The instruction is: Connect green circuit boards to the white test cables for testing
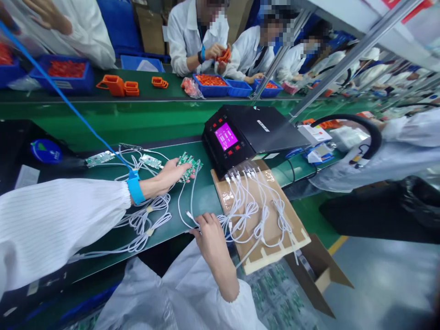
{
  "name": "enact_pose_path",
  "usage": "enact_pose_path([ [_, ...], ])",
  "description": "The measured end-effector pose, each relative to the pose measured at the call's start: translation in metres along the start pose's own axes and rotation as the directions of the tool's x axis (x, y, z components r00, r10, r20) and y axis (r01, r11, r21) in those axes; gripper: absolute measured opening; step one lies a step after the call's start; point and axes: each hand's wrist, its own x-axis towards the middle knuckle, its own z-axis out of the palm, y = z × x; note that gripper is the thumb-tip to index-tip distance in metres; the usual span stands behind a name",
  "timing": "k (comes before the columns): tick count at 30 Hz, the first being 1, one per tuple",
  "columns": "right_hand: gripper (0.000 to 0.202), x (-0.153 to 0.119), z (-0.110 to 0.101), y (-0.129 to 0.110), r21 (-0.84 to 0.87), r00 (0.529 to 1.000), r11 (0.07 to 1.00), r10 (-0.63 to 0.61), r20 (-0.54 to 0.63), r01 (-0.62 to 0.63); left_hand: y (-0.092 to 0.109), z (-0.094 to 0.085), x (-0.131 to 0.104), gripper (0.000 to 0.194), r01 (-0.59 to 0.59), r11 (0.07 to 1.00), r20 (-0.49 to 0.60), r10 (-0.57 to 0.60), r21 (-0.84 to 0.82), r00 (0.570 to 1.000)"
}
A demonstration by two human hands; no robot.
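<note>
My left hand (173, 175) is closed around several green circuit boards (187, 161) above the green bench. A blue wrist strap (136, 187) circles that wrist, with a blue cord running up from it. Near the bench's front edge, my right hand (211, 236) pinches a white cable (191, 217) just behind its plug; its fingertips are partly hidden. Left of my hands lie bundled white cables (144, 220). Beyond my left wrist rest another circuit board (151, 161) and a longer board (100, 158) with wires.
A black tester (225, 137) with a lit magenta screen stands ahead to the right. White cables run from it over a cardboard sheet (292, 220). Across the bench, people in white coats work beside blue bins (211, 87) of orange parts. An opened carton (323, 270) sits below right.
</note>
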Motion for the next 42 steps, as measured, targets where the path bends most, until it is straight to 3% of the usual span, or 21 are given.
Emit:
enact_pose_path([
  [7,0.008,0.0,-0.013,0.01,0.089,0.999,0.995,-0.037,-0.024,0.039,0.009,0.004,-0.008,0.017,0.081,0.995,-0.131,-0.073,0.056,0.989],
  [13,0.009,0.013,-0.024,0.024,0.365,0.989,0.931,0.071,-0.127,-0.02,-0.004,0.002,-0.004,0.016,0.008,0.998,0.012,-0.009,0.058,1.0],
  [19,0.01,0.024,-0.036,0.035,0.507,0.991,0.861,0.105,-0.088,-0.047,-0.005,0.002,-0.006,0.034,0.049,0.998,0.016,-0.05,0.046,0.999],
  [24,0.004,0.023,-0.039,0.04,0.391,0.995,0.92,-0.036,0.089,-0.002,-0.002,0.002,-0.013,0.02,0.038,0.998,0.1,-0.043,0.052,0.994],
  [31,0.019,0.017,-0.037,0.042,0.078,0.94,0.961,-0.275,0.2,0.265,0.003,0.003,-0.019,0.004,0.021,0.996,0.124,-0.031,0.081,0.992],
  [35,0.015,0.02,-0.04,0.042,-0.052,0.921,0.946,-0.297,0.254,0.319,0.007,0.003,-0.024,0.004,0.033,0.996,0.12,-0.043,0.083,0.992],
  [42,0.013,0.02,-0.042,0.044,-0.019,0.905,0.933,-0.343,0.253,0.359,0.005,0.002,-0.02,0.008,0.038,0.996,0.105,-0.046,0.081,0.993],
])
